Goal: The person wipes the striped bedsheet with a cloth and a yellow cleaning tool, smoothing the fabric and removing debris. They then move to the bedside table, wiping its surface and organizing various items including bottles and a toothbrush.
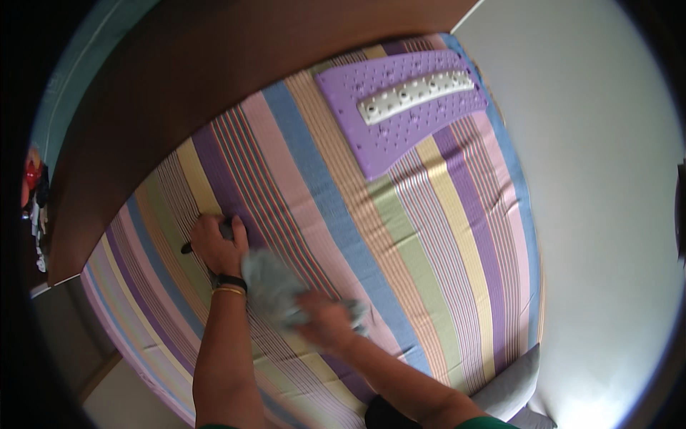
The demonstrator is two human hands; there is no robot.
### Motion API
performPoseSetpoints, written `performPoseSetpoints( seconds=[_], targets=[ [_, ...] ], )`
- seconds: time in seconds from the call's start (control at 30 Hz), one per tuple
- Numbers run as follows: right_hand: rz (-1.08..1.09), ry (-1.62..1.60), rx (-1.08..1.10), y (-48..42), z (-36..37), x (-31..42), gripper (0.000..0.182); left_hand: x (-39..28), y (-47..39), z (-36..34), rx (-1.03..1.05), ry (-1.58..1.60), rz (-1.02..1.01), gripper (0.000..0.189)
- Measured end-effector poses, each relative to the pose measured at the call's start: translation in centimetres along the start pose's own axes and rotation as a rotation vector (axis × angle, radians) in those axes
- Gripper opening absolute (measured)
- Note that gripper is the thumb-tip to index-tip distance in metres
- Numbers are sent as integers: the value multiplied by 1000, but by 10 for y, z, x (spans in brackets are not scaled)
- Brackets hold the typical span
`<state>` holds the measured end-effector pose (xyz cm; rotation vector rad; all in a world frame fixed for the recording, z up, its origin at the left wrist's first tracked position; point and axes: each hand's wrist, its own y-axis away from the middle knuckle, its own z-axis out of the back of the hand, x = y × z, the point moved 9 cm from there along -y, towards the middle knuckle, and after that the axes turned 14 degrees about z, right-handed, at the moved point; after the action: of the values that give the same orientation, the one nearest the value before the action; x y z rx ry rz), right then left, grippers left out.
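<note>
My left hand (pixel 218 241), with a dark band and a thin gold-coloured bracelet at the wrist, is closed around a dark object (pixel 227 229) on the striped bed cover (pixel 343 236); the fingers hide most of it. My right hand (pixel 326 319), blurred, grips a bunched grey-green cloth (pixel 270 287) that spreads left towards my left wrist. Farther off lies a purple plastic panel (pixel 348 118) with rows of small raised points and a white perforated curved strip (pixel 418 94) across it.
A dark brown wooden board (pixel 214 59) runs along the bed's far side. The pale wall (pixel 600 187) stands at the right. A grey pillow (pixel 509 386) lies at the lower right, and small mixed items (pixel 35 198) are at the far left.
</note>
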<state>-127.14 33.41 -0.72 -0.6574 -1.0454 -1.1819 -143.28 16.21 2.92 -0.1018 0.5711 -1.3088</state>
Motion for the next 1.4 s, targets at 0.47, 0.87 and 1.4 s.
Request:
performPoseSetpoints(
  seconds=[0.47, 0.87, 1.4],
  targets=[
    [-80, -1078, -1153, -171, 311, -132, 61, -5, 8, 0, 9, 59, 0, 23],
    [-505, -231, -1334, 128, 409, -151, 66, -1, 5, 5, -5, 21, -15, 24],
    [140, 27, -266, 5, 157, 0, 102, 3, 9, 3, -38, 9, -51, 23]
  ],
)
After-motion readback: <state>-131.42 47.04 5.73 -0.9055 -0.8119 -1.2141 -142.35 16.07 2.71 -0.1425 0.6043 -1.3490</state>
